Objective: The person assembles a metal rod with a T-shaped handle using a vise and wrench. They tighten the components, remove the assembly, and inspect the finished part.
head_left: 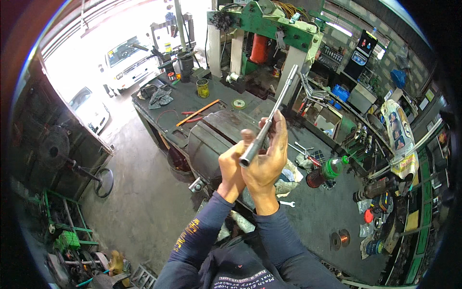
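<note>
I hold a long silver metal rod (275, 107) up in front of me, its hollow near end pointing at the camera and its far end slanting up to the right. My right hand (267, 159) wraps around the rod near its lower end. My left hand (233, 168) sits just beside and behind it, fingers curled against the rod and the right hand. Both forearms wear dark blue long sleeves. Below the hands lies a dark metal workbench (317, 212) with a large grey machine block (207, 139).
A green plastic bottle (333, 168), a wrench (287, 203), a copper wire spool (342, 237), rags, a yellow can (202, 88) and an orange bar (197, 112) lie on the benches. A green press (269, 24) stands behind. White vehicles (126, 62) stand outside at left.
</note>
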### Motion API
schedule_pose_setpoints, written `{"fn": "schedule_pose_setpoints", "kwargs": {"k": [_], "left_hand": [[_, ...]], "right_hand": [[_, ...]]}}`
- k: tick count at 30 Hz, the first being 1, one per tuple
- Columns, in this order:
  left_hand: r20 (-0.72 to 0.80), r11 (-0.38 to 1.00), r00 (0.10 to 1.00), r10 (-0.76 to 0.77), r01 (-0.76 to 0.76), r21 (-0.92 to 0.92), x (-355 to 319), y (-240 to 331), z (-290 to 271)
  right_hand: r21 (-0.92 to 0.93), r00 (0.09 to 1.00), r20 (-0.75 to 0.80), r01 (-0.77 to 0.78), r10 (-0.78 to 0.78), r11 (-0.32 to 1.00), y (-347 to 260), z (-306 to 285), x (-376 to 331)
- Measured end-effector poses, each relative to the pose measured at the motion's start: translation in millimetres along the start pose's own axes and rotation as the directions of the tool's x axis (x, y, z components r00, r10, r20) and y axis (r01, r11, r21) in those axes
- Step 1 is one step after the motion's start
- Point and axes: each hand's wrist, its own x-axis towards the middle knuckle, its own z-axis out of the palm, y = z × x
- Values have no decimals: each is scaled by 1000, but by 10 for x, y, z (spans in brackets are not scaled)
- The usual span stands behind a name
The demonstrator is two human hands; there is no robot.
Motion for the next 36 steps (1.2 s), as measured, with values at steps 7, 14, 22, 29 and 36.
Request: {"fn": "schedule_pose_setpoints", "kwargs": {"k": [7,14,22,29,36], "left_hand": [[140,960,984,112,-144,242,58,142,125],[157,990,988,12,-34,137,173,181,-73],[-18,981,998,66,-62,184,26,127,91],[166,992,984,-58,37,124,143,110,-4],[-32,990,999,-20,25,142,55,145,42]], "right_hand": [[299,396,774,-916,494,266,381,-320,970],[456,895,267,-445,358,771,84,-204,352],[535,857,236,-509,459,675,35,-139,441],[402,572,679,-814,460,419,269,-218,791],[261,992,-26,-114,125,959,-139,6,102]]}}
